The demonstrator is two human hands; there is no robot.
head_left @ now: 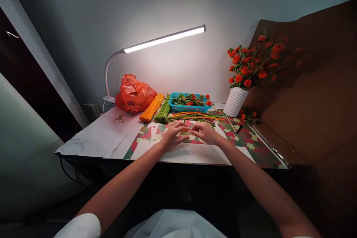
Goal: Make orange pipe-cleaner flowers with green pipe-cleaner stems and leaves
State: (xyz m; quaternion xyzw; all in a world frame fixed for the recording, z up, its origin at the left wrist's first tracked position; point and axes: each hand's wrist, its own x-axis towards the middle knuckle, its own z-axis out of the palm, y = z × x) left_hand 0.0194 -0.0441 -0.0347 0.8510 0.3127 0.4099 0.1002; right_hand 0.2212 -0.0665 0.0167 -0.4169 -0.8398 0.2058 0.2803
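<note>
Over the front middle of the table, my left hand (173, 134) has its fingers stretched out to the right, thumb apart from them. My right hand (205, 133) faces it, fingertips curled together in a pinch; whatever is in it is too small to make out. A small orange piece (184, 130) shows between the two hands, partly behind the left fingers. Just beyond them lie loose orange and green pipe-cleaner stems (192, 114). An orange bundle (153, 108) and a green bundle (163, 110) of stems lie to the left. Behind is a blue basket (189, 109) holding red-orange flowers with green leaves.
A white ribbed vase (235, 102) of red-orange flowers (245, 67) stands at right, near a brown cardboard panel (306, 93). At back left are a red plastic bag (135, 95) and a lit lamp (164, 39). White paper (195, 154) covers the table's front edge.
</note>
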